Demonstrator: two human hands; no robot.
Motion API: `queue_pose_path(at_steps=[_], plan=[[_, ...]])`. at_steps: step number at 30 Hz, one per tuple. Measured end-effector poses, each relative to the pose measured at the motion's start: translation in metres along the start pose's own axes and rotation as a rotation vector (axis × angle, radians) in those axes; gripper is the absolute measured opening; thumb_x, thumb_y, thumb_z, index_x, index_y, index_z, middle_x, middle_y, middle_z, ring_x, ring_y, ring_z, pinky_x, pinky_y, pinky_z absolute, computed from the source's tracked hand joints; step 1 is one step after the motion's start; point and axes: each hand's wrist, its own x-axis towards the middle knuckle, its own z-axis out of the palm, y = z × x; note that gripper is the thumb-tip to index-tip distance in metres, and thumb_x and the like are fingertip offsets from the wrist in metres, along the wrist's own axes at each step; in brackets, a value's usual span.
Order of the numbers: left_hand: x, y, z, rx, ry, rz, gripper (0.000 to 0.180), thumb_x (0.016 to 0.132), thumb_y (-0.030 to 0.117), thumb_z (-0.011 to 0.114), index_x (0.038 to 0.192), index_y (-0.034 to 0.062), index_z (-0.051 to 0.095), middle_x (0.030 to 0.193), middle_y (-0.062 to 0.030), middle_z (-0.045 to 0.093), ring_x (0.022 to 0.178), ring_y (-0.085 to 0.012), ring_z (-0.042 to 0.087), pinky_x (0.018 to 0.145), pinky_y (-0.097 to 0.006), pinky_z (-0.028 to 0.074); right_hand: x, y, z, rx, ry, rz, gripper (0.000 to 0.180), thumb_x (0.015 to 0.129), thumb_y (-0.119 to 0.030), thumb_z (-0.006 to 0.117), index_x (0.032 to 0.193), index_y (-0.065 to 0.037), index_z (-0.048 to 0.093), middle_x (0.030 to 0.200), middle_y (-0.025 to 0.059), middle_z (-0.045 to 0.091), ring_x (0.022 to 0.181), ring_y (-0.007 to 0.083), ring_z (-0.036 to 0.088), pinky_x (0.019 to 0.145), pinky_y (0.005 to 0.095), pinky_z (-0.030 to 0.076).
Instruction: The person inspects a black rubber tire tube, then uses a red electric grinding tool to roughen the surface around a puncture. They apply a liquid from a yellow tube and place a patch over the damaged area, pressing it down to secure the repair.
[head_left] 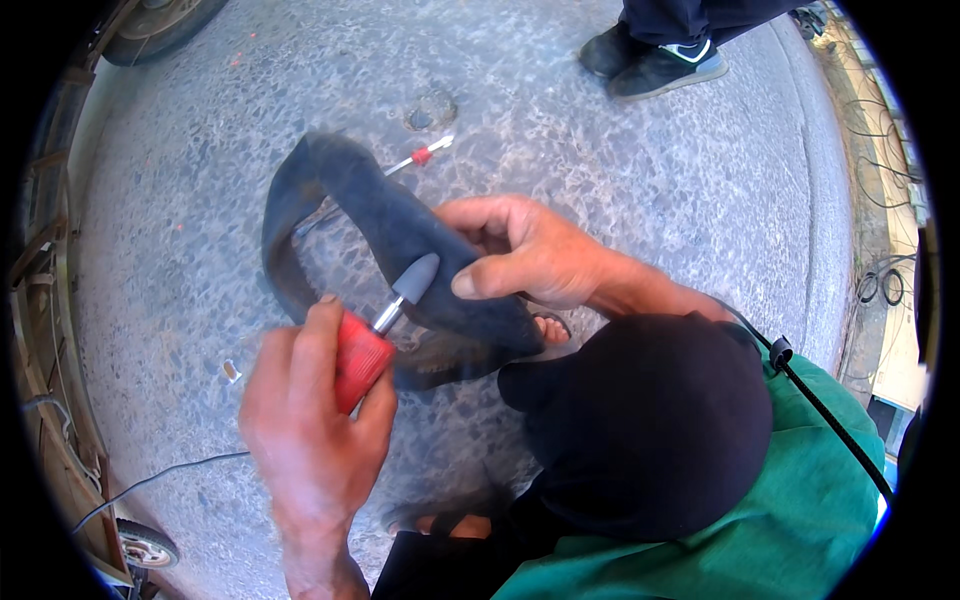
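My left hand (315, 410) is closed around the red body of a rotary grinder (362, 365). A short metal shaft ends in a grey cone-shaped bit, which lies over the black rubber inner tube (385, 225); I cannot tell whether it touches. My right hand (535, 255) pinches the tube's right part, thumb on top and the other fingers partly hidden behind it. The tube hangs in a loop, flattened where I hold it. Beyond the loop, a thin light rod with a red band (421, 156) lies on the ground.
Rough grey paving (540, 130) spreads below. At top right stand another person's dark shoes (665, 72). A metal frame (60, 330) and wheels (147, 545) line the left edge; a dark cable (165, 470) runs toward my left hand. A black cap (650, 430) and green cloth block the lower right.
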Motion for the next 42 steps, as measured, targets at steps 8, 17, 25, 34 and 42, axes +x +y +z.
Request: queue_pose_path(at_steps=[8, 17, 25, 34, 42], plan=[[0.002, 0.001, 0.005, 0.025, 0.061, -0.021, 0.061, 0.066, 0.002, 0.081, 0.123, 0.0049, 0.063, 0.089, -0.0138, 0.058, 0.075, -0.033, 0.062, 0.062, -0.041, 0.048, 0.0, 0.003, 0.0, -0.05, -0.002, -0.011, 0.058, 0.08, -0.005, 0.071, 0.136, 0.004, 0.058, 0.119, 0.0098, 0.068, 0.105, 0.0147, 0.064, 0.096, 0.0301, 0.05], [0.0, 0.0, 0.003, 0.006, 0.009, -0.115, 0.056, 0.072, 0.004, 0.079, 0.126, 0.0051, 0.061, 0.1, -0.0158, 0.063, 0.088, -0.0356, 0.066, 0.077, -0.041, 0.054, 0.001, 0.005, -0.002, -0.038, -0.035, -0.033, 0.059, 0.08, -0.004, 0.071, 0.137, 0.005, 0.057, 0.121, 0.011, 0.068, 0.107, 0.0154, 0.064, 0.098, 0.0309, 0.05], [0.0, -0.002, 0.006, 0.006, 0.062, -0.024, 0.06, 0.066, 0.003, 0.081, 0.123, 0.0056, 0.064, 0.09, -0.0137, 0.059, 0.075, -0.0335, 0.063, 0.062, -0.041, 0.049, 0.001, 0.005, -0.001, -0.022, -0.02, 0.003, 0.061, 0.079, -0.004, 0.071, 0.138, 0.004, 0.057, 0.123, 0.0118, 0.067, 0.108, 0.0163, 0.064, 0.099, 0.0314, 0.05], [0.001, -0.004, 0.009, 0.009, 0.08, -0.04, 0.063, 0.065, 0.002, 0.082, 0.125, 0.006, 0.063, 0.09, -0.0131, 0.059, 0.076, -0.0335, 0.063, 0.064, -0.042, 0.05, 0.001, 0.004, 0.0, 0.008, -0.023, 0.006, 0.059, 0.079, -0.002, 0.07, 0.137, 0.005, 0.057, 0.123, 0.0117, 0.067, 0.108, 0.0163, 0.064, 0.098, 0.0315, 0.05], [-0.001, -0.012, 0.011, -0.047, 0.133, -0.077, 0.059, 0.072, 0.002, 0.083, 0.127, 0.0037, 0.061, 0.097, -0.0152, 0.062, 0.08, -0.0325, 0.065, 0.068, -0.04, 0.052, 0.003, 0.005, -0.004, 0.2, -0.021, 0.036, 0.06, 0.079, 0.001, 0.068, 0.137, 0.007, 0.054, 0.124, 0.0142, 0.066, 0.11, 0.0197, 0.065, 0.1, 0.0343, 0.05]])
